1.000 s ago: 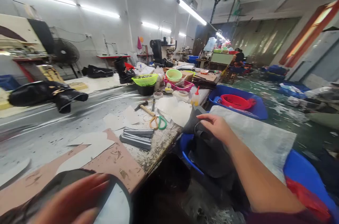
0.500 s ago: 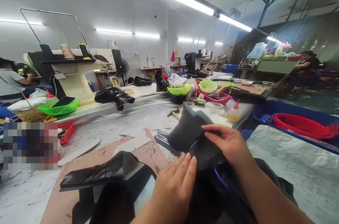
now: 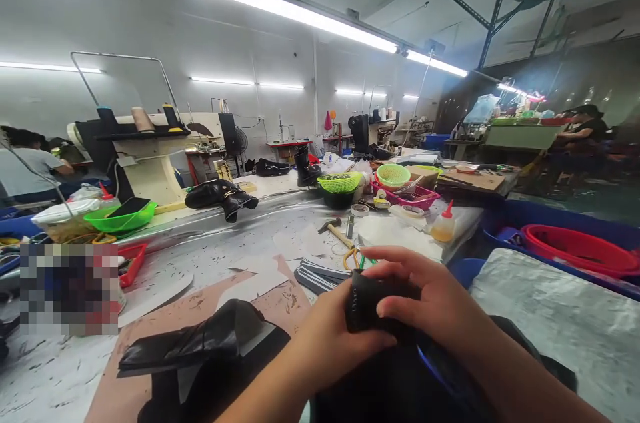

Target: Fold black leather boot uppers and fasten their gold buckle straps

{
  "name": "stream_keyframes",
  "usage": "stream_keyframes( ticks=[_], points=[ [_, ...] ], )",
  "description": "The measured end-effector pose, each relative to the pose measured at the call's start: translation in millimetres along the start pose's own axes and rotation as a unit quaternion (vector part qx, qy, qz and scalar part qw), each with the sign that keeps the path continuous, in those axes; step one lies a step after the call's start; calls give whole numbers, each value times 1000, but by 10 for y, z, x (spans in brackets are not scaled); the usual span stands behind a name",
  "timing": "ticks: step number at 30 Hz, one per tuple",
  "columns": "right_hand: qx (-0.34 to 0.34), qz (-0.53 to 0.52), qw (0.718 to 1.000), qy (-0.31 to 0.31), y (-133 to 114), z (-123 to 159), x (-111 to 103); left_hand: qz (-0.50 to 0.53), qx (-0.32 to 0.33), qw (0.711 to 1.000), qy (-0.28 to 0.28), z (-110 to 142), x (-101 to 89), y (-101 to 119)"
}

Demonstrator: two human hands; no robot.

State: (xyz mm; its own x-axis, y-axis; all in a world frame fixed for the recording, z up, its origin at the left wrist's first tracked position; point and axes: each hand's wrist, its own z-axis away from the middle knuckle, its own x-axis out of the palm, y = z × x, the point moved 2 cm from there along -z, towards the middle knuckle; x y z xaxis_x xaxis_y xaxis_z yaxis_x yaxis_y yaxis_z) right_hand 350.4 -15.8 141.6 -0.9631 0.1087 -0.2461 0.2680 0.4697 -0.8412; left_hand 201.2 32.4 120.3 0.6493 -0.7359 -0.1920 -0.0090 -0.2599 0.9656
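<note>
At five o'clock in view, the black piece [image 3: 364,308] is grasped by the left hand [image 3: 330,330] and right hand [image 3: 440,296], apparently so its stitched edge is steadied by both grips. At its nine o'clock, the boot [image 3: 195,345] is rested over the tabletop [image 3: 215,260].

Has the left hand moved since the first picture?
Yes, rightward: the left hand was over the pink board, now it's past the board's right edge.

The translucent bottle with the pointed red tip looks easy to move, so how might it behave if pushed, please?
The translucent bottle with the pointed red tip would probably slide upright if nudged low, as the amber liquid sits in its lower part. A push at the tall, narrow tip might topple it. Its rounded body could then roll.
</note>
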Motion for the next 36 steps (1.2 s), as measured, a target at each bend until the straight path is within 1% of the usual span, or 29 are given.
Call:
stream_keyframes(
  ticks=[1,2,3,4,5,6,7,8,10,11,12,14,16,17,19,20,21,22,23,25,28,30,32,33,34,35,36],
  points=[
    [-27,-5,999,16,-4,-36,-53,37,-15,999,3,15,-13,-21],
    [-56,-1,998,25,-6,-75,-120,79,-32,996,17,35,-44,-39],
    [-74,16,997,14,-7,-115,-191,127,-45,990,36,54,-92,-47],
    [-74,46,996,-20,-3,-152,-255,175,-53,981,57,68,-152,-44],
    [-56,86,992,-70,3,-182,-312,209,-54,973,78,74,-221,-28],
    [-26,121,985,-122,7,-202,-363,219,-51,970,95,71,-294,-2],
    [4,147,976,-163,3,-215,-410,202,-45,972,108,56,-365,29],
    [20,160,970,-181,-16,-223,-455,162,-39,979,115,31,-430,62],
    [5,161,971,-179,-100,-238,-533,64,-27,990,120,-45,-527,113],
    [-10,151,971,-185,-156,-247,-559,24,-21,992,119,-91,-555,127],
    [-21,134,969,-205,-213,-258,-577,-4,-13,993,119,-139,-568,133],
    [-18,86,963,-256,-323,-293,-597,-28,5,991,134,-227,-562,129],
    [-4,54,953,-298,-413,-349,-597,-40,26,985,166,-293,-520,120],
    [-5,62,948,-311,-447,-384,-588,-53,36,980,189,-315,-491,118],
    [-24,128,939,-319,-482,-461,-555,-102,53,961,252,-336,-428,122],
    [-40,174,936,-303,-482,-503,-536,-128,59,948,284,-337,-393,127],
    [-59,221,934,-273,-474,-545,-517,-146,64,938,308,-336,-355,131],
    [-79,264,933,-233,-458,-584,-499,-151,71,933,320,-333,-315,134],
    [-93,301,930,-192,-435,-616,-482,-143,82,933,319,-332,-273,135],
    [-108,351,921,-132,-381,-659,-444,-94,117,945,291,-328,-197,135],
    [-116,375,915,-89,-315,-681,-376,13,169,955,242,-322,-125,127],
    [-127,358,924,-45,-289,-675,-332,44,162,957,237,-332,-110,111],
    [-126,308,942,31,-247,-645,-312,32,132,952,273,-351,-127,89],
    [-115,269,954,67,-206,-616,-313,28,116,947,298,-361,-148,78],
    [-97,222,966,88,-149,-576,-318,36,106,940,322,-371,-177,68],
    [-69,168,980,84,-75,-526,-319,55,102,932,344,-378,-214,59],
    [-33,115,991,53,14,-466,-311,84,102,923,360,-385,-259,51]
  ],
)
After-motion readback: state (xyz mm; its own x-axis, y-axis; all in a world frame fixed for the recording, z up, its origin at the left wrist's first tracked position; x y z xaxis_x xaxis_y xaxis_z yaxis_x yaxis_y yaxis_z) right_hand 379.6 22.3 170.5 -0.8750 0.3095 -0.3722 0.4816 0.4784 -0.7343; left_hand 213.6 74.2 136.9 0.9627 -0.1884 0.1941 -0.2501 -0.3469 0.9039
